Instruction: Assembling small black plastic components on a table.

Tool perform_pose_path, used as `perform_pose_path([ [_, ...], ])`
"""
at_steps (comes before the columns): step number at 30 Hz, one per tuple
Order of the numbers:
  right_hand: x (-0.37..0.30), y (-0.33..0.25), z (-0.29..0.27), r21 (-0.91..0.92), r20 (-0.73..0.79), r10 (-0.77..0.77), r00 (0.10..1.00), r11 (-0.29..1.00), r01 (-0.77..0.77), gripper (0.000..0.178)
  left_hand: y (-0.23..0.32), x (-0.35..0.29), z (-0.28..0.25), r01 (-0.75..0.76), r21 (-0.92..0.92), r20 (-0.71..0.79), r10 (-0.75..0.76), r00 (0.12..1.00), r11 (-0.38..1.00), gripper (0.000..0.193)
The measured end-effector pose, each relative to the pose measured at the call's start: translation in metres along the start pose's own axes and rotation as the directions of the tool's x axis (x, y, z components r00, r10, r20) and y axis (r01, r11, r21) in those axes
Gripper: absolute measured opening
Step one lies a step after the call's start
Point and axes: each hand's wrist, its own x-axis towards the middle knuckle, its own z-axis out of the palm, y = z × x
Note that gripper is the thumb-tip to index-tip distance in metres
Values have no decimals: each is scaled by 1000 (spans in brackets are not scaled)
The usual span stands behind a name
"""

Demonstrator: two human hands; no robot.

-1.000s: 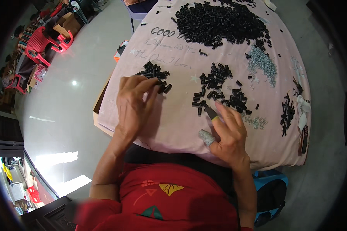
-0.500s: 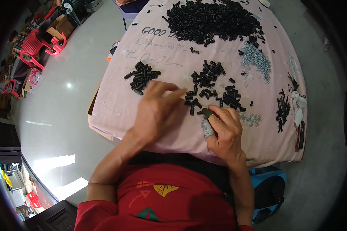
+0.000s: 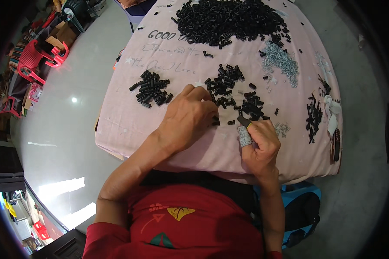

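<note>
My left hand is over the middle of the cloth-covered table, its fingers curled together and pointing down. Small black cylindrical pieces show at its fingertips; whether one is pinched is partly hidden. My right hand rests to the right, thumb wrapped in grey tape and index finger under a black finger cover. That index finger stretches out to the edge of a group of black pieces, with no piece visible between finger and thumb. One loose black piece lies between my hands. Another cluster sits just beyond.
A separate heap of black pieces lies left, and a large pile covers the far end. Small silvery screw-like parts are spread at the right. Near the right edge are thin black strips and a dark remote-like object.
My left hand has shifted right, its fingers now curled down by the black pieces. My right hand has moved slightly right, leaving a loose piece between the hands. The view has shifted a little.
</note>
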Motion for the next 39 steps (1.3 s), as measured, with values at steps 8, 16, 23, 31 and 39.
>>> perform_pose_path([
  [8, 25, -93, -105, 344, 31, -78, 996, 937, 62, 8, -4, -5, 6, 37, -272, -7, -40, 999, 962, 16],
  [16, 57, -187, -172, 178, 508, 59, 859, 969, -172, 25, -14, -19, 6, 145, -390, -76, -188, 979, 910, 19],
  [23, 2, -166, -177, 156, 164, -132, 978, 982, 106, 24, -8, -5, -7, 110, -267, -78, -135, 988, 957, 19],
  [31, 5, -183, -191, -67, 409, -27, 912, 996, 60, 22, -18, 52, 19, -172, 39, -28, 173, 985, 984, 21],
  [39, 3, -164, -168, 551, 10, 27, 1000, 834, -28, 18, -15, 52, 30, -128, 25, -7, 128, 992, 991, 14],
])
